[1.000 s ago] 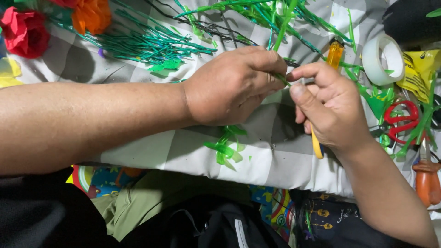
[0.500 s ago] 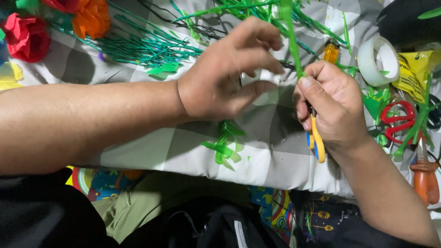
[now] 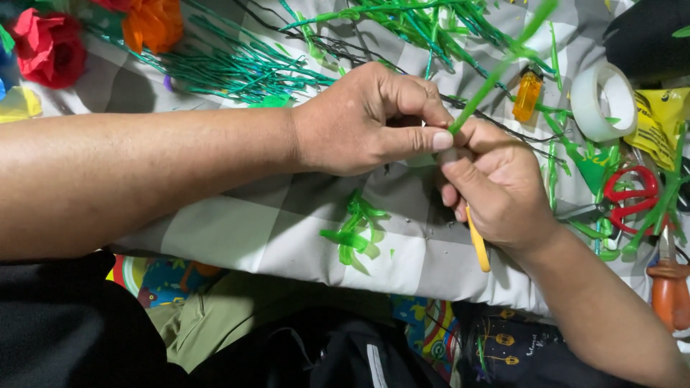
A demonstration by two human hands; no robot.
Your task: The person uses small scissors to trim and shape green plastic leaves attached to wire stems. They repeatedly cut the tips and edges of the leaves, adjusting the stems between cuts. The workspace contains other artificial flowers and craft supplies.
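The thin, light, flexible green stem (image 3: 496, 75) is pinched at its lower end by left hand (image 3: 366, 118) and right hand (image 3: 496, 183) fingers, beside the tape roll (image 3: 602, 100).

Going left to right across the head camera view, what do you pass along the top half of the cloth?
Red paper flower → orange paper flower → left hand → right hand → small amber bottle → tape roll → red-handled scissors.
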